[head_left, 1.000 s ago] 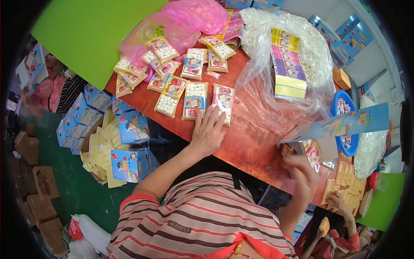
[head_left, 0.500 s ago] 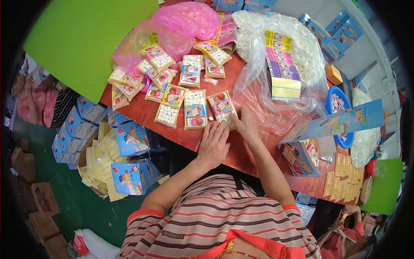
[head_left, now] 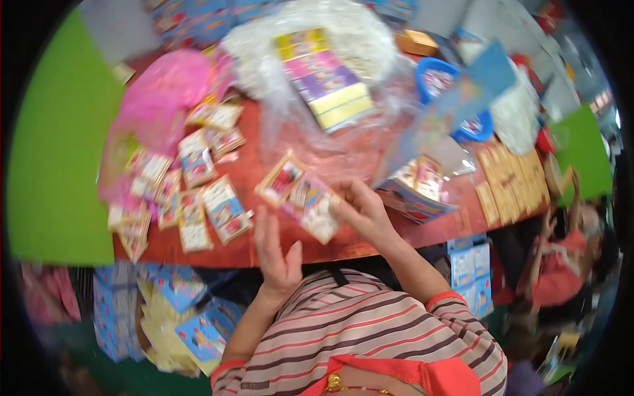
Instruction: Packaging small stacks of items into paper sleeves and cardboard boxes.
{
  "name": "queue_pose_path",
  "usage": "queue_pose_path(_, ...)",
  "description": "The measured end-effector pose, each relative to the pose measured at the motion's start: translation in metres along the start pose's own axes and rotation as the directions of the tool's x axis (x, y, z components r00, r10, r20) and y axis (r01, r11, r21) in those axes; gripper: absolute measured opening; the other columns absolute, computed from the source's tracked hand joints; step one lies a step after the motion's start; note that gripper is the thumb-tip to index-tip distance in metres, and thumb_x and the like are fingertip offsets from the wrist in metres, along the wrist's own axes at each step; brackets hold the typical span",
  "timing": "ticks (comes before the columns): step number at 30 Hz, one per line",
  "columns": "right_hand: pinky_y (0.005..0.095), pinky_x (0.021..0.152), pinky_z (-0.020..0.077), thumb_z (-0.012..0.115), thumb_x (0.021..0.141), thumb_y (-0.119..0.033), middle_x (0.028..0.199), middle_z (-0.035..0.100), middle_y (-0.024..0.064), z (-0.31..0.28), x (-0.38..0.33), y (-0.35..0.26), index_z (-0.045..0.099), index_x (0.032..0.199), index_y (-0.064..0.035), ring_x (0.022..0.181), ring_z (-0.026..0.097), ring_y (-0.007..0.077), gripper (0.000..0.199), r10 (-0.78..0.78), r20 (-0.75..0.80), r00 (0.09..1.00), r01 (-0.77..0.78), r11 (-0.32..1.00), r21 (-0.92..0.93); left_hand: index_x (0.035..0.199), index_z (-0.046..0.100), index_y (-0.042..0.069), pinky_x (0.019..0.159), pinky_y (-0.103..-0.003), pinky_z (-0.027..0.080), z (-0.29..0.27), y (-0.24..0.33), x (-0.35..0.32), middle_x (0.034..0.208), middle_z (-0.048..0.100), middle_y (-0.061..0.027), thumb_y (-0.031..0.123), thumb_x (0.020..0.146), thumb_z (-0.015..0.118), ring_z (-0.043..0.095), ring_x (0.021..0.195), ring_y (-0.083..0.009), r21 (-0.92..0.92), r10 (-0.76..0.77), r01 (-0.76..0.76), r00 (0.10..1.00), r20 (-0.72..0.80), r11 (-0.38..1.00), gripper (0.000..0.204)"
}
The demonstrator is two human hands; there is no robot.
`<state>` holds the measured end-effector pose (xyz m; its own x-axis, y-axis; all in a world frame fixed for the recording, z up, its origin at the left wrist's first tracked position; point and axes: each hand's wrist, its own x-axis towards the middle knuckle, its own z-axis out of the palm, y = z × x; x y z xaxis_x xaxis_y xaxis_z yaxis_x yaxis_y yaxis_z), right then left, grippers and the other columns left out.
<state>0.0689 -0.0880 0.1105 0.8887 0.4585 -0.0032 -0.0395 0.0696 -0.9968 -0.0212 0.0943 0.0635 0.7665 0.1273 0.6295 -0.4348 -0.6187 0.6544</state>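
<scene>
The head view looks steeply down from the wearer's head, facing forward across the red worktop (head_left: 247, 135), near enough for the striped shirt (head_left: 356, 310) to fill the lower middle of the frame. The left hand (head_left: 277, 254) and right hand (head_left: 362, 214) sit around the centre. Wide fisheye coverage bends straight edges, darkens the corners, and motion blur softens the picture.

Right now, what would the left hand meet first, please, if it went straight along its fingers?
Most likely the small filled tray held by the right hand, at its left end, though depth is unclear.
</scene>
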Motion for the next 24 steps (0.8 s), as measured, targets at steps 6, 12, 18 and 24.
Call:
queue_pose_path(6, 0.0297, 0.091, 0.0457, 0.058, 0.084, -0.002, 0.112, 0.061, 0.0129, -0.067, -0.105, -0.093, 0.047, 0.124, 0.0002, 0.105, 0.060, 0.0169, 0.042, -0.127, -0.344, 0.930, 0.146, 0.989, 0.029, 0.140, 0.035, -0.006, 0.110, -0.044, 0.028, 0.027, -0.001, -0.005, 0.145, 0.032, -0.0283, 0.002, 0.084, 0.054, 0.034, 0.134, -0.0406, -0.149, -0.070, 0.094, 0.984, 0.162, 0.984, 0.060)
queue_pose_path(12, 0.0265, 0.085, 0.0443, 0.054, 0.075, -0.008, 0.103, 0.064, 0.0130, -0.152, -0.103, -0.118, 0.054, 0.128, -0.0017, 0.097, 0.060, 0.0159, 0.053, -0.147, -0.613, 0.776, -0.061, 0.951, -0.304, 0.137, 0.040, -0.004, 0.109, -0.042, 0.030, 0.051, 0.016, 0.026, 0.146, 0.032, -0.0255, 0.000, 0.084, 0.053, 0.036, 0.133, -0.0375, -0.189, 0.031, 0.018, 0.967, 0.252, 0.982, 0.055)
queue_pose_path(18, 0.0265, 0.085, 0.0445, 0.052, 0.074, -0.006, 0.097, 0.065, 0.0074, -0.189, -0.045, -0.098, 0.067, 0.112, -0.0029, 0.093, 0.059, 0.0136, 0.040, -0.025, -0.420, 0.907, -0.183, 0.876, -0.447, 0.132, 0.045, -0.006, 0.107, -0.043, 0.035, 0.065, 0.023, 0.034, 0.144, 0.033, -0.0269, -0.003, 0.082, 0.055, 0.042, 0.128, -0.0382, -0.210, 0.094, -0.035, 0.955, 0.280, 0.977, 0.051)
queue_pose_path(24, 0.0281, 0.073, 0.0498, 0.053, 0.075, -0.011, 0.095, 0.067, 0.0113, -0.216, -0.014, -0.037, 0.067, 0.109, -0.0044, 0.085, 0.063, 0.0163, 0.037, 0.170, -0.403, 0.899, -0.360, 0.812, -0.459, 0.134, 0.046, -0.002, 0.110, -0.041, 0.030, 0.064, 0.008, 0.020, 0.145, 0.036, -0.0229, -0.001, 0.083, 0.053, 0.038, 0.132, -0.0354, -0.222, 0.019, 0.067, 0.932, 0.361, 0.973, 0.052)
